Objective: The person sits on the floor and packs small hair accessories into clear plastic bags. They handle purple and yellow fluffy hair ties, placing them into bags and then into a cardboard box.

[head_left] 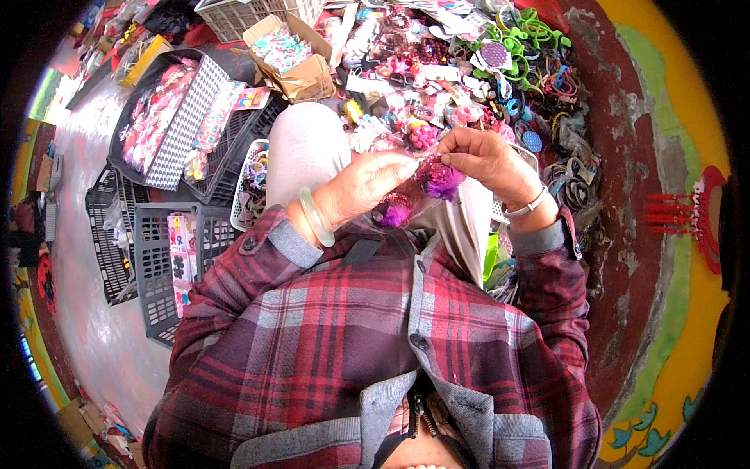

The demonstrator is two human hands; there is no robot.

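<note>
Holds the left arm and the right arm bent at the elbow, slanting inward toward each other. Pinches with the left hand, stretched nearly straight, and, just beside it, with the right hand, curled more tightly at the knuckles.

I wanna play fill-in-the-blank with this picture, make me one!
The fluffy tufts near the left hand and right hand are ____.
The silvery bracelet is on the person's ____ wrist.
The grey crate with the pinkish card is on the person's ____ side.
The loops at the top right of the pile are bright ____.

Missing words: purple; right; left; green.
</note>
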